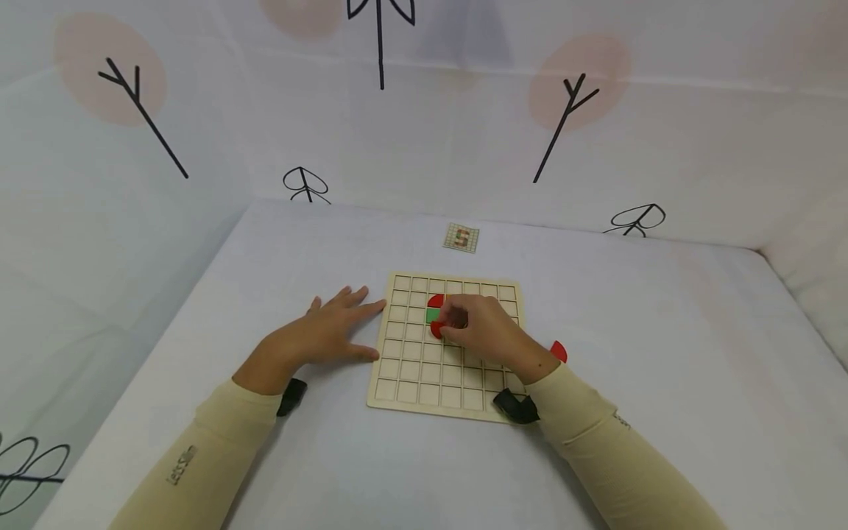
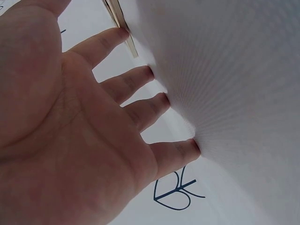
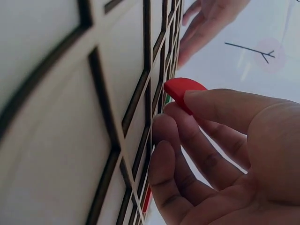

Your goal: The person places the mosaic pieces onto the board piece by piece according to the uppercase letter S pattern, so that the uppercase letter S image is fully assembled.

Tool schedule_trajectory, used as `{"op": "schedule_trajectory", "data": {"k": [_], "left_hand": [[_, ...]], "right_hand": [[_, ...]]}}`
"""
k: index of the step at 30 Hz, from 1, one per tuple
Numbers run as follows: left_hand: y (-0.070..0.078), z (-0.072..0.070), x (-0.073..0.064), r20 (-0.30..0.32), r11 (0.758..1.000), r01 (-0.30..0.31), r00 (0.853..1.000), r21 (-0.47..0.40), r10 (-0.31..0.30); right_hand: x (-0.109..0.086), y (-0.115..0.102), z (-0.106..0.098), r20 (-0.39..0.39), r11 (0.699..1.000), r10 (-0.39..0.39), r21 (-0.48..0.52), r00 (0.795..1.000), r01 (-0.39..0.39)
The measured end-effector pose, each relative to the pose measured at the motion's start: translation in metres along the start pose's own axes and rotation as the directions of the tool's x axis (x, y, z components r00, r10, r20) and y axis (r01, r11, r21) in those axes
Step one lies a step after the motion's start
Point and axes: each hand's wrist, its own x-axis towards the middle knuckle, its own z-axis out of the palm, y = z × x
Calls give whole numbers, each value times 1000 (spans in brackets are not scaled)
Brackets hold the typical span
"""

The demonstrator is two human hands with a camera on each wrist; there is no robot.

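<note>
My right hand is over the wooden grid board, pinching a red quarter-circle piece between thumb and fingers. The piece is tilted close over the cells. Just above it in the head view, a green square piece and another red curved piece sit in the grid; the hand hides cells to their right. Spread flat at the board's left edge is my left hand, its thumb and index fingertip right at the rim. Its other fingertips rest on the white cloth.
Behind the board lies a small card printed with a coloured pattern on a grid. A loose red piece lies right of the board, beside my right wrist. White cloth covers the table, and a patterned curtain stands behind.
</note>
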Motion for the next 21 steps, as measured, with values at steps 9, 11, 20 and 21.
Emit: {"op": "schedule_trajectory", "data": {"k": [9, 11, 20, 21], "left_hand": [[1, -1, 0, 7, 1000, 3, 1000, 1, -3], [1, -1, 0, 8, 1000, 0, 1000, -1, 0], [0, -1, 0, 9, 1000, -3, 1000, 4, 3], [0, -1, 1, 9, 1000, -3, 1000, 3, 3]], "right_hand": [[1, 0, 1, 2, 1000, 1, -31, 1000, -1], [1, 0, 2, 5, 999, -8, -45, 1000, 8], [2, 0, 2, 38, 995, -26, -92, 999, 29], [2, 0, 2, 41, 995, -26, -93, 999, 30]]}}
